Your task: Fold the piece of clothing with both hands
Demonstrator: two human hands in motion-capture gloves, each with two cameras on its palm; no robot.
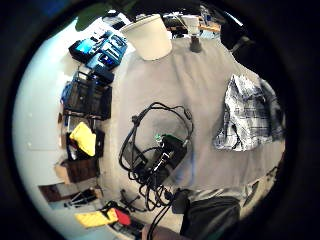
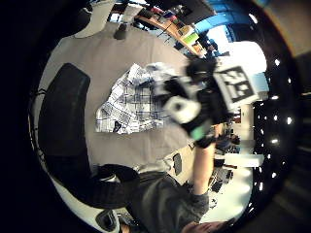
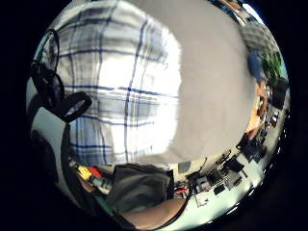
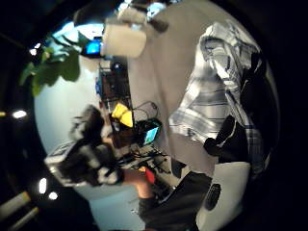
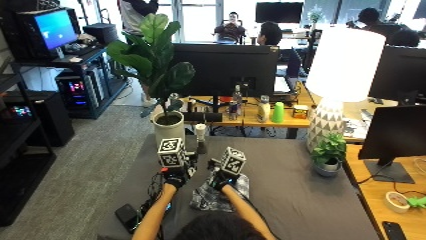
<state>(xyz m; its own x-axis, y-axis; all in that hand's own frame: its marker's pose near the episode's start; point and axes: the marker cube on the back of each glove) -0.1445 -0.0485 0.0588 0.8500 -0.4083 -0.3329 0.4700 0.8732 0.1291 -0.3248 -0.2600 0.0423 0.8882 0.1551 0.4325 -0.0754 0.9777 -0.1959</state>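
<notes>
A blue and white plaid piece of clothing [image 5: 213,200] lies crumpled on the grey table [image 5: 299,190], just in front of the person. My right hand [image 5: 221,181] is on its far edge. In the right thumb side palm view its dark fingers [image 4: 231,139] curl over the cloth [image 4: 211,86], and the cloth [image 3: 120,82] fills much of the right little finger side palm view. My left hand [image 5: 174,176] hovers to the left of the garment, off it, with nothing in it; a straight finger [image 2: 63,111] shows. From the left palm the cloth [image 1: 245,115] lies well away.
A black device with tangled cables [image 1: 160,155] lies on the table left of the garment. A potted plant [image 5: 169,127], a white lamp [image 5: 343,75] and a small plant [image 5: 327,157] stand along the far edge. Shelves and boxes [image 1: 85,95] stand beyond the table's left side.
</notes>
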